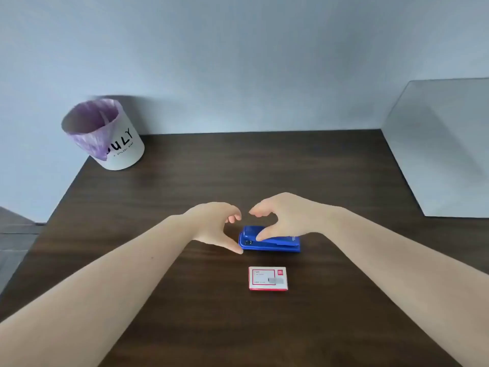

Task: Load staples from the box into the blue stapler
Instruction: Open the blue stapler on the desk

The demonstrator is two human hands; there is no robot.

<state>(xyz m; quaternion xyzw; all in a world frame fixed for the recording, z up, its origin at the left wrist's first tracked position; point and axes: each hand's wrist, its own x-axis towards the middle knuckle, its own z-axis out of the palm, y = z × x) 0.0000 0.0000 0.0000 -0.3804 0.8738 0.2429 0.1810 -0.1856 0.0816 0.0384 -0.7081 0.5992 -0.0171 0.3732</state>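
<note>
The blue stapler [272, 244] lies closed on the dark wooden table [185, 197], near its middle. My right hand [285, 215] hovers over the stapler's top, thumb resting on its upper arm, fingers curled and spread above it. Just left of the stapler is my left hand [214, 223], whose thumb tip reaches the stapler's front end while its fingers curl above. Neither hand has a firm grip. A small red-and-white staple box [267, 278] lies closed on the table, nearer to me than the stapler.
A white cylindrical bin [105, 136] with a purple liner stands at the table's back left corner. A grey panel [444, 147] rises along the right side. A pale wall runs behind the table.
</note>
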